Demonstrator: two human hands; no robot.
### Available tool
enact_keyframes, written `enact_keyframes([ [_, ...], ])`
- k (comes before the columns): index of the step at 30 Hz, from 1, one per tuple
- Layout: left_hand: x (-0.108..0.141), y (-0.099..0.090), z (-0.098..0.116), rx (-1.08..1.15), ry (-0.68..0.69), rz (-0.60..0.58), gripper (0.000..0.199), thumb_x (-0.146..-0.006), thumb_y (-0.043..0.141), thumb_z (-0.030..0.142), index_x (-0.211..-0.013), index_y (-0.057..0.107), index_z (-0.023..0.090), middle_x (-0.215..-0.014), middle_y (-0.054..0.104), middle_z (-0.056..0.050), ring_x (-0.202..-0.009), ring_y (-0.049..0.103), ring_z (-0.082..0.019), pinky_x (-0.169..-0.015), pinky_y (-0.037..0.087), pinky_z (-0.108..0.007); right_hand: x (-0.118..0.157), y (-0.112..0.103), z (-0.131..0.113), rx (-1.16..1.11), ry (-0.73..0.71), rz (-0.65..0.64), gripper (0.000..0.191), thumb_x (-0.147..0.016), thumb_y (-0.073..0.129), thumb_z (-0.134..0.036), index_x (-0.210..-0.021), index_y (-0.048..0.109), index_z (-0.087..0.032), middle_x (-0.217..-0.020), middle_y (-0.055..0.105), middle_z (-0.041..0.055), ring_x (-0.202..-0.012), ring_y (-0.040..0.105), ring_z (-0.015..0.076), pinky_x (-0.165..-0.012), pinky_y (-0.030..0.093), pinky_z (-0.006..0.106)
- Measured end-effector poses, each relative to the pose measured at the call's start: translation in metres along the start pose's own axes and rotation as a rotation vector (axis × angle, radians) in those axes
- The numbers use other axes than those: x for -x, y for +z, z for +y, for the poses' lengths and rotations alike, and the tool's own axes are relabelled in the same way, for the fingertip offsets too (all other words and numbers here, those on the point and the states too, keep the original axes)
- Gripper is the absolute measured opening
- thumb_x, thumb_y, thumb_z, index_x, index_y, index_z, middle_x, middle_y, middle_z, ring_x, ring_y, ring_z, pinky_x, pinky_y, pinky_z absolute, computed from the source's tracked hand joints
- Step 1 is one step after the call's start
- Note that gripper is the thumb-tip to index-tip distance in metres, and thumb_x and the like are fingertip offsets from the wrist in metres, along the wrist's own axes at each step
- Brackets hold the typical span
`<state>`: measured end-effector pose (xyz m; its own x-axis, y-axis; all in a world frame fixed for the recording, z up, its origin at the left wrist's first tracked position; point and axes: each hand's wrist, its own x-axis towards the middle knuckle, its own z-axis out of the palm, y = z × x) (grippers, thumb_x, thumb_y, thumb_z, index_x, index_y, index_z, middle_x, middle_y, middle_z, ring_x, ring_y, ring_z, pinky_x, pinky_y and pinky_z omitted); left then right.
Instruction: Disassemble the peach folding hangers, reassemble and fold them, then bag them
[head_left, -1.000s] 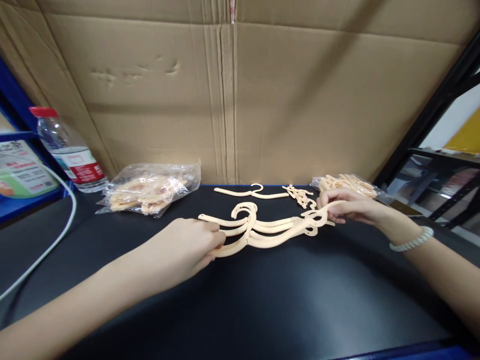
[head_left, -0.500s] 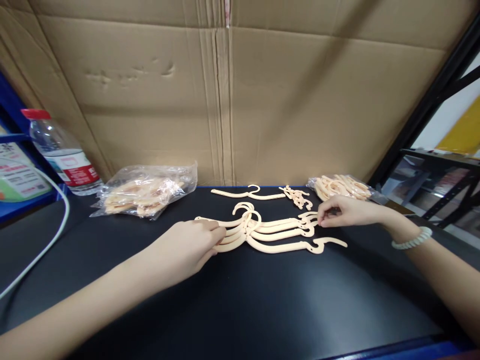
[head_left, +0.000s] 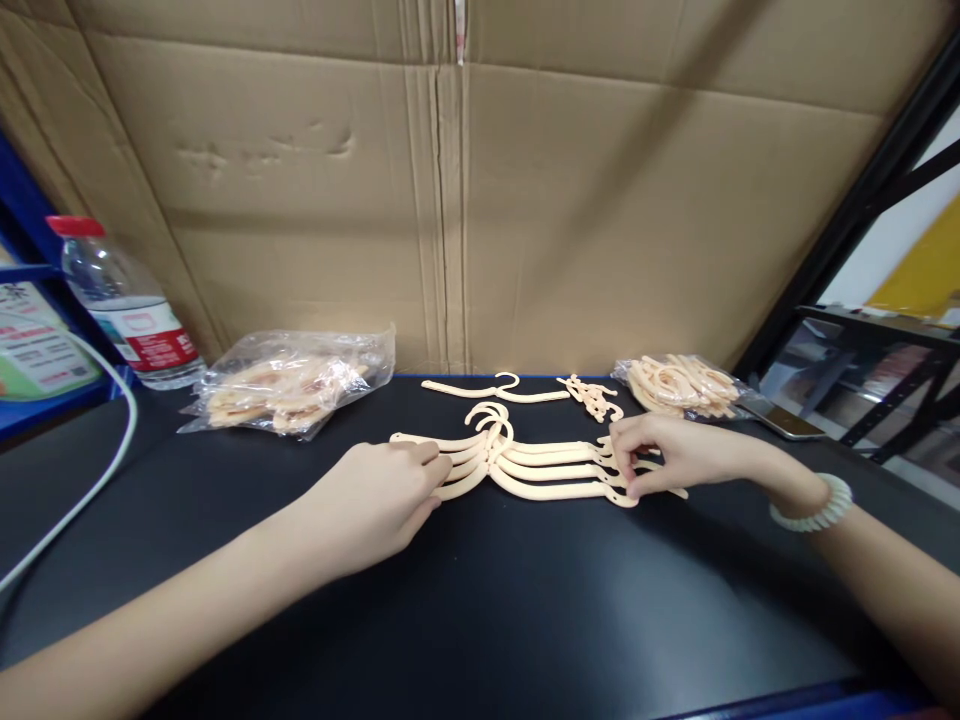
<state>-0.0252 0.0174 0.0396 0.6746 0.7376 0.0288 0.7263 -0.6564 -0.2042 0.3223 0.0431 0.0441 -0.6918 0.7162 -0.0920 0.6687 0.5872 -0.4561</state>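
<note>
Several cream plastic hangers (head_left: 551, 490) lie overlapped on the black table, their hooks bunched in the middle. My left hand (head_left: 390, 495) is closed around their left arms, with its fingertips hiding the ends. At the right ends, my right hand (head_left: 660, 455) pinches a small hooked piece at the nearest hanger, partly covering it and the pieces behind. Farther back, one single hanger (head_left: 457, 388) lies flat. Just right of it is a small heap of cream hook pieces (head_left: 596, 398).
A clear bag of cream parts (head_left: 300, 385) lies at back left, beside a red-capped water bottle (head_left: 139, 310). Another bag of parts (head_left: 679, 385) and a phone (head_left: 780, 415) are at back right. Cardboard (head_left: 315, 180) stands behind; a white cable (head_left: 124, 450) runs along the left.
My right hand has moved left and nearer, from the rear end pieces to the nearest hanger's end. The hanger hooks have shifted slightly left. My left hand has kept its hold.
</note>
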Motion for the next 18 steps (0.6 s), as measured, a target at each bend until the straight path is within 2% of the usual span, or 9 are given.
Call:
enact_keyframes([
  [5,-0.004,0.007,0.002,-0.023,-0.026,0.042,0.017,-0.092,0.042,0.02,-0.09,0.058,0.02,-0.094,0.064,-0.005,-0.086,0.064,-0.024,-0.062,0.048,-0.032,0.0,-0.003,0.011,0.024,0.017,0.042,0.015,-0.081,0.064,-0.03,-0.075,0.066,-0.016,-0.076,0.06,0.003,-0.071,0.054,0.0146,-0.063,0.042,0.027],
  [9,-0.006,0.009,0.001,-0.092,-0.032,0.071,0.017,-0.092,0.042,0.021,-0.086,0.057,0.019,-0.09,0.063,-0.004,-0.079,0.063,-0.023,-0.058,0.046,-0.031,-0.001,0.0,0.016,0.076,0.027,0.117,0.011,-0.081,0.057,-0.021,-0.075,0.064,-0.016,-0.075,0.06,0.0028,-0.067,0.054,0.0132,-0.061,0.042,0.025],
  [13,-0.007,0.007,-0.001,-0.092,-0.034,0.103,0.011,-0.09,0.046,0.021,-0.086,0.056,0.019,-0.088,0.062,-0.004,-0.079,0.062,-0.023,-0.058,0.046,-0.032,-0.003,0.003,0.017,0.101,0.071,0.179,0.011,-0.08,0.054,-0.021,-0.073,0.062,-0.017,-0.07,0.06,0.0021,-0.062,0.053,0.0126,-0.055,0.039,0.024],
  [18,-0.007,0.004,0.001,-0.052,-0.012,0.124,0.007,-0.088,0.051,0.021,-0.091,0.057,0.019,-0.092,0.061,-0.004,-0.082,0.062,-0.023,-0.067,0.049,-0.034,-0.005,0.004,0.023,0.203,0.178,0.391,0.018,-0.083,0.052,-0.03,-0.073,0.06,-0.017,-0.06,0.056,0.0004,-0.053,0.048,0.0124,-0.051,0.035,0.025],
])
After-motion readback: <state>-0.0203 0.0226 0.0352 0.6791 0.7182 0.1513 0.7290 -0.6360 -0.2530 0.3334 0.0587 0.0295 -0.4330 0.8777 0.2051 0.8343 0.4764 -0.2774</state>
